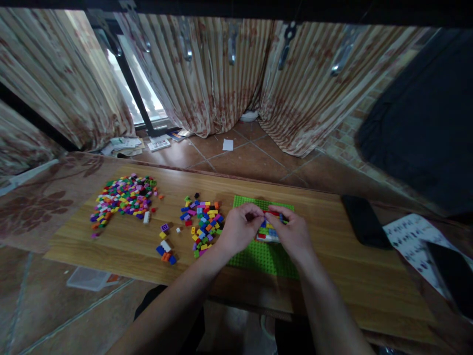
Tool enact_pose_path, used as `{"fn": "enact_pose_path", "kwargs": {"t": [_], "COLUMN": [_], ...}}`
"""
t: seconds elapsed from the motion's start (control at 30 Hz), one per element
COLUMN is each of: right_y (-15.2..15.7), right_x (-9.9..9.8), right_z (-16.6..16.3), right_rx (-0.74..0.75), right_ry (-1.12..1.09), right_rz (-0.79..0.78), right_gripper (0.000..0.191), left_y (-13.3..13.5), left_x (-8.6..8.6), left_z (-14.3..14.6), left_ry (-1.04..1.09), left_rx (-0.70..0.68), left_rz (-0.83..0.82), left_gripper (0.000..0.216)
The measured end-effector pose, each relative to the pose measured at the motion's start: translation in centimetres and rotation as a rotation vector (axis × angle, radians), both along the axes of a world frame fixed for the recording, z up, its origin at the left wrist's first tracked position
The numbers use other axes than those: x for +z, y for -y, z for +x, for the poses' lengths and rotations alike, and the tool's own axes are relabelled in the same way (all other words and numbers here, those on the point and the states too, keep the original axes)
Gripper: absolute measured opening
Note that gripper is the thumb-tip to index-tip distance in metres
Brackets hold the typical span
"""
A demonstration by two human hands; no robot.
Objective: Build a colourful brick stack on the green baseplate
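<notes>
A green baseplate [258, 261] lies on the wooden table, and on it stands a low build of coloured toy bricks [269, 232], with white, red, blue and yellow showing. Above this build both hands meet, fingertips close together. My left hand [240, 227] is closed in a pinch, and my right hand [290, 229] pinches from the other side. Something small and bluish seems to sit between the fingertips, but the fingers mostly hide it. Left of the plate lies a loose group of bricks [205, 224], nearest to my left hand.
A larger heap of bricks [123, 197] covers the table's far left. Several stray bricks [165, 246] lie between heap and group. On the right are a black phone-like slab [365, 221], a printed sheet [414, 246] and another dark device [449, 276]. Curtains [221, 74] hang behind.
</notes>
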State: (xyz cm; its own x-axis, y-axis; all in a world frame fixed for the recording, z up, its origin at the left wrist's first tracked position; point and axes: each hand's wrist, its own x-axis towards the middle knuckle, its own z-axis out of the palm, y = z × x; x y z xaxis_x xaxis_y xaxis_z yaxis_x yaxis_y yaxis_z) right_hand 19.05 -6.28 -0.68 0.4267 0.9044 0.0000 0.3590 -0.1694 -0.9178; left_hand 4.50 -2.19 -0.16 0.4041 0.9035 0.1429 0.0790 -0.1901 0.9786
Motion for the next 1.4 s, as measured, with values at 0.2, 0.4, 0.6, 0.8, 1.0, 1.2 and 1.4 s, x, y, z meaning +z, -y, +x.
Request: {"fn": "enact_pose_path", "kwargs": {"t": [0.2,0.4,0.6,0.8,1.0,1.2,1.4], "right_y": [-0.2,-0.4,-0.7,-0.9,-0.4,-0.1,-0.3], "right_x": [-0.2,-0.1,-0.1,0.2,0.1,0.2,0.3], "right_z": [-0.3,-0.9,-1.1,-1.3,-1.3,-0.3,0.9], "right_rx": [-0.038,-0.09,-0.121,-0.143,-0.099,-0.225,-0.381], "right_ry": [-0.054,-0.114,-0.143,-0.223,-0.368,-0.392,-0.448], "right_rz": [0.01,0.006,0.006,-0.009,0.05,0.219,0.244], "right_gripper": [0.039,0.037,0.031,0.029,0.034,0.032,0.028], "left_y": [-0.2,-0.4,-0.3,0.1,0.2,-0.9,-2.1], "left_x": [0.0,-0.2,-0.3,0.3,0.4,1.1,1.5], "left_z": [0.2,0.3,0.5,0.7,0.7,-0.5,-2.4], "left_ry": [0.068,0.172,0.271,0.349,0.363,0.316,0.354], "left_rx": [0.016,0.016,0.061,0.117,0.087,0.172,0.229], "left_rz": [-0.103,-0.196,-0.392,-0.579,-0.54,-0.504,-0.444], "left_gripper": [0.003,0.007,0.016,0.024,0.024,0.014,0.017]}}
